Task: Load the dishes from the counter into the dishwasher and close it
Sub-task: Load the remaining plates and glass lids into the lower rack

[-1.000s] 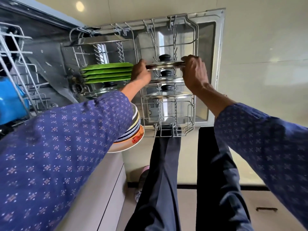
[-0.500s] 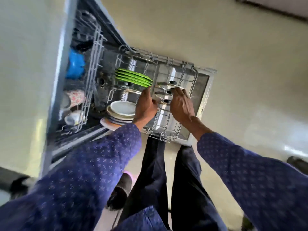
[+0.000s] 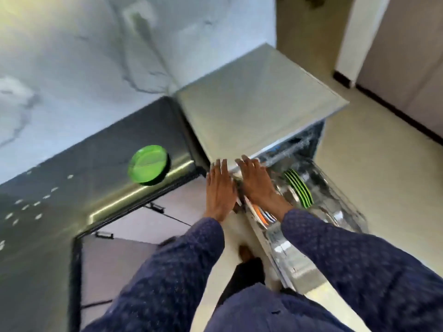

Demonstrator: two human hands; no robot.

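Both hands (image 3: 221, 188) have released the lid; flat now.

Whole view motion-blurred; right hand (image 3: 257, 182) hides rack (image 3: 335, 207) front

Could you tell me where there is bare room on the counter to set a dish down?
The dark counter is bare on both sides of the green plate; the pale dishwasher top beside it is bare too. The lower rack looks crowded with green plates.
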